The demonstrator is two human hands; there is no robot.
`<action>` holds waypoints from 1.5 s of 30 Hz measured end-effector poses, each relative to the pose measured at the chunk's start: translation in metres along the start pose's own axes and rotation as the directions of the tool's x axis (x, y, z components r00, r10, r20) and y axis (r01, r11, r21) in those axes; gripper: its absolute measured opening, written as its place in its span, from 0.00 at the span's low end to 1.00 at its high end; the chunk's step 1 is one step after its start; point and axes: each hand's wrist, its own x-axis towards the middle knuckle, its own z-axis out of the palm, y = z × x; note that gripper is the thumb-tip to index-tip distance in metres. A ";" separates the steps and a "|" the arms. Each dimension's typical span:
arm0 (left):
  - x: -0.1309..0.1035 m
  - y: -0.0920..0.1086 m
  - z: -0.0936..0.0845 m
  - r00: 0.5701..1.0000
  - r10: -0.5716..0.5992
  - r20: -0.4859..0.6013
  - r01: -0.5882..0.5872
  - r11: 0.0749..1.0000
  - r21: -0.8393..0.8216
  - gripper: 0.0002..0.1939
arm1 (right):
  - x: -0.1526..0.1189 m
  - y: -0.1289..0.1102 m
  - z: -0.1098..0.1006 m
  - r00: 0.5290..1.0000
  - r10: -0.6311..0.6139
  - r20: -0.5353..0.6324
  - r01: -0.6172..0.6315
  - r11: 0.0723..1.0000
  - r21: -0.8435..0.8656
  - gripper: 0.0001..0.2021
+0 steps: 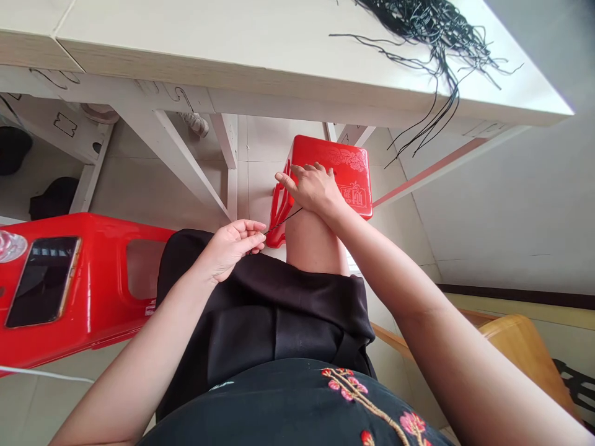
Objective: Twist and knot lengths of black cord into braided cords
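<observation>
A thin black cord (284,220) runs taut from my left hand to the underside of my right hand, across the bare knee. My left hand (236,243) pinches the cord between thumb and fingertips above the dark skirt. Palm down on the knee, my right hand (313,188) has its fingers spread and presses over the cord's other end, which is hidden beneath it. On the white table (260,43) lies a tangled bundle of black cords (430,31), with several ends hanging over the front edge.
A red stool (332,152) stands beyond the knee, under the table. Another red stool (100,272) at the left bears a phone (45,280) and a clear round object (12,246). White table legs stand ahead. A wooden chair (525,353) is at the lower right.
</observation>
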 end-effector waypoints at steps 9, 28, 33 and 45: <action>0.000 -0.004 0.001 0.998 -0.055 0.006 0.054 0.998 0.028 0.23 | 0.000 -0.001 -0.003 1.000 0.002 0.024 -0.002 1.000 -0.011 0.39; -0.005 -0.014 -0.019 0.998 0.029 -0.048 -0.019 0.980 0.198 0.18 | 0.000 0.001 -0.001 1.000 0.003 0.011 -0.004 1.000 0.014 0.37; -0.004 -0.013 -0.022 0.997 0.027 -0.077 -0.013 0.984 0.176 0.19 | -0.001 0.001 -0.001 1.000 0.007 0.004 -0.007 1.000 0.017 0.36; -0.013 -0.009 -0.026 0.999 -0.036 -0.020 0.038 0.989 0.146 0.13 | 0.000 0.002 -0.001 1.000 0.013 0.017 -0.013 1.000 0.011 0.37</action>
